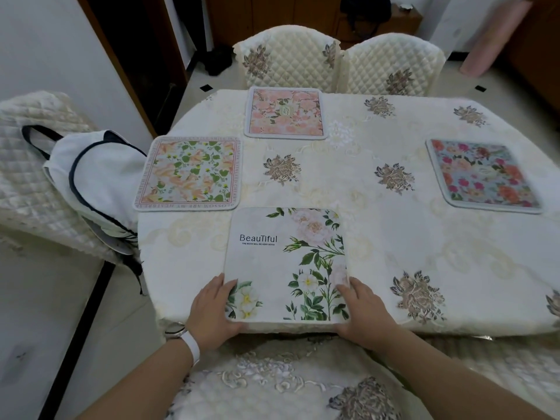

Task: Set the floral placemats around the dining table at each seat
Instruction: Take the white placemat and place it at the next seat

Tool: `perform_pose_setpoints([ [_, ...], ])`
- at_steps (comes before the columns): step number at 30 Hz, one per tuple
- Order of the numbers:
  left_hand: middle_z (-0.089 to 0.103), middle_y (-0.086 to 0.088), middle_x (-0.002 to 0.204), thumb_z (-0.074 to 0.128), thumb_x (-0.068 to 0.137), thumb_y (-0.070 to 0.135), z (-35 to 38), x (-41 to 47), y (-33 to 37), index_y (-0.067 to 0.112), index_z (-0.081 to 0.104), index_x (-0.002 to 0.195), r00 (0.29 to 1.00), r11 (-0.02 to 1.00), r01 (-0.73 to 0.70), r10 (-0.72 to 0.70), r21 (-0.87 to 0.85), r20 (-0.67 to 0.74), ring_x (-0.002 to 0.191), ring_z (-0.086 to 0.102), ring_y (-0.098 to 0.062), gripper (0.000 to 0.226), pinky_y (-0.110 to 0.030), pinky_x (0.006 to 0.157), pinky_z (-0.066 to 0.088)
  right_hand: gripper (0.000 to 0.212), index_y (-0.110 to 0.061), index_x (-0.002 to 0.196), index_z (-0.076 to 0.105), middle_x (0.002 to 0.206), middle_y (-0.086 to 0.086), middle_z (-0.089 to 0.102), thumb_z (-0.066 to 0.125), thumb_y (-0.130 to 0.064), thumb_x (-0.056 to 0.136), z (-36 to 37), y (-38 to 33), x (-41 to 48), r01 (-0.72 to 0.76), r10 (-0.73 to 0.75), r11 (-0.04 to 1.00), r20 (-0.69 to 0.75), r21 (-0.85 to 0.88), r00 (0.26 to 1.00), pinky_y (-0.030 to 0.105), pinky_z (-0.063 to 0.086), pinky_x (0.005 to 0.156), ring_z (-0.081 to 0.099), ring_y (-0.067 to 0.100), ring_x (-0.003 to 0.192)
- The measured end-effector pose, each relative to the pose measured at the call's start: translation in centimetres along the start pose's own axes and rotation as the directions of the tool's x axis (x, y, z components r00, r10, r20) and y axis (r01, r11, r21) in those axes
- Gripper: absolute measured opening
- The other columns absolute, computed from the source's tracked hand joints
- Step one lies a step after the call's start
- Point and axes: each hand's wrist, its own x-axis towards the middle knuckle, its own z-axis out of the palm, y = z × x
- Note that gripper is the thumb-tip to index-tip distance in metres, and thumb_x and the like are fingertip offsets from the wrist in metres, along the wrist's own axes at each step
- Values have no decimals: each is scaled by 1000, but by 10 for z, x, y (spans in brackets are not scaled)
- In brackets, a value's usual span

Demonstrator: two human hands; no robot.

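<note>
A white placemat (272,262) printed with "Beautiful" and white roses lies flat at the table's near edge. My left hand (212,313) grips its near left corner and my right hand (362,313) grips its near right corner, thumbs on top. Three other floral mats lie on the cream tablecloth (378,237): a green-and-orange one (189,174) at the left end, a pink one (285,113) at the far side, and a blue one with red flowers (481,175) at the right.
Two quilted cream chairs (288,56) (394,65) stand at the far side. A chair at the left (27,177) carries a white bag with dark trim (94,177). A chair back (272,380) sits right below my arms.
</note>
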Motion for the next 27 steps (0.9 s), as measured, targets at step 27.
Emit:
perform_pose_setpoints([
  [27, 43, -6, 142, 68, 86, 24, -27, -9, 89, 14, 48, 136, 976, 948, -11, -58, -318, -208, 131, 43, -23, 55, -32, 105, 36, 56, -21, 147, 38, 148, 3, 41, 52, -38, 95, -37, 36, -7, 191, -193, 981, -110, -32, 975, 38, 43, 104, 44, 23, 130],
])
